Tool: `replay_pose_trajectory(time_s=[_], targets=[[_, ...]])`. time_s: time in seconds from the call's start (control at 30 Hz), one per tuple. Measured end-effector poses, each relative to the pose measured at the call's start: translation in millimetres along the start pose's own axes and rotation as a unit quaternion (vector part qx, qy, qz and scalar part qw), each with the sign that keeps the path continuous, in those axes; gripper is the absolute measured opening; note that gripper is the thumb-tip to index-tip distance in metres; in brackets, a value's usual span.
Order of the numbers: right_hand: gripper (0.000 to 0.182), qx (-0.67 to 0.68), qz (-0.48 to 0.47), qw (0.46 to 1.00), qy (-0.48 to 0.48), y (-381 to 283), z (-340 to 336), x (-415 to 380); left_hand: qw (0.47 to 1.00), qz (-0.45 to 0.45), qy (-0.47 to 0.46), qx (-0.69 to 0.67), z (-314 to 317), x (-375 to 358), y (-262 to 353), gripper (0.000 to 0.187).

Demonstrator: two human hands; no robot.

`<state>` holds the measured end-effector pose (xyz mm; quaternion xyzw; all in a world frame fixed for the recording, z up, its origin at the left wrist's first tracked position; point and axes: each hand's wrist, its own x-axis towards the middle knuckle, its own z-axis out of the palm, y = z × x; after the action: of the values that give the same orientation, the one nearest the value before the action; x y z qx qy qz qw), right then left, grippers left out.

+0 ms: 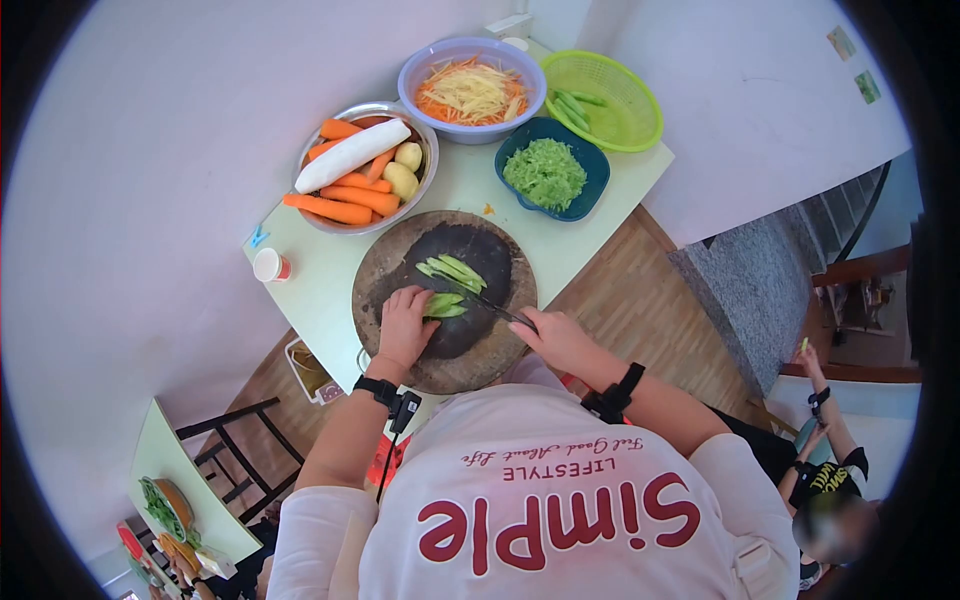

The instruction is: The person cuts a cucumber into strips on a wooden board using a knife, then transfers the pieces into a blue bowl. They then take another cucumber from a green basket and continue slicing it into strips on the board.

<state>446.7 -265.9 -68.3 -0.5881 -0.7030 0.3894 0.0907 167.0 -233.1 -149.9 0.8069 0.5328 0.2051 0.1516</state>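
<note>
We bring both forearms in from the near side to a round chopping board (400, 250) on the pale tabletop (455, 175). Our left hand (405, 325) lies palm down at the left of the board's middle, its forearm slanting up from the near left. Its fingers bend narrowly around the near bunch of green vegetable pieces (443, 306), thumb on the near side. Our right hand (562, 340) comes in from the near right, its forearm slanting towards the far left, and its fingers close around the handle of a knife (492, 305). The blade points to the far left, low over the board, between the near bunch and the far bunch of green strips (453, 270); we cannot tell whether its edge touches any of them. We wear a dark strap on each wrist.

Past the board, at the far left, a metal bowl (432, 165) holds carrots (343, 209), a long white radish (352, 156) and potatoes (401, 181). At the far side stands a lavender basin (408, 85) of orange and pale shreds (472, 92). To its right are a dark teal basin (598, 165) with green shreds (545, 175) and a green basket (630, 75) with whole green vegetables (575, 108). A paper cup (270, 265) stands near the left edge.
</note>
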Motion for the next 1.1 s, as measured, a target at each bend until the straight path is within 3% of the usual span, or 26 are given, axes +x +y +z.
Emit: replay_pose_trajectory(time_s=[0.2,0.33,0.43,0.73,0.93,1.1], targets=[[0.042,-0.046,-0.046,0.998,0.000,-8.2,11.8,25.2,0.999,-0.020,0.003,0.026,6.8,-11.3,-0.9,0.042],[0.043,-0.102,-0.021,0.994,-0.034,-21.8,7.5,22.6,1.000,-0.018,0.022,-0.006,18.1,-13.7,-6.8,0.035],[0.044,-0.104,-0.003,0.993,-0.061,-20.4,6.2,11.7,0.998,-0.005,0.045,-0.036,25.5,-14.9,-10.8,0.030],[0.045,-0.046,0.021,0.998,-0.023,-8.7,9.8,15.2,0.994,0.029,0.073,-0.073,21.2,-22.0,-7.2,0.027],[0.046,-0.081,0.021,0.995,-0.057,-11.1,16.8,13.6,0.990,0.007,0.119,-0.081,33.7,-23.7,-2.5,0.022],[0.046,-0.024,0.012,0.998,-0.058,-5.8,16.5,10.1,0.986,-0.036,0.135,-0.090,38.0,-25.3,1.5,0.019]])
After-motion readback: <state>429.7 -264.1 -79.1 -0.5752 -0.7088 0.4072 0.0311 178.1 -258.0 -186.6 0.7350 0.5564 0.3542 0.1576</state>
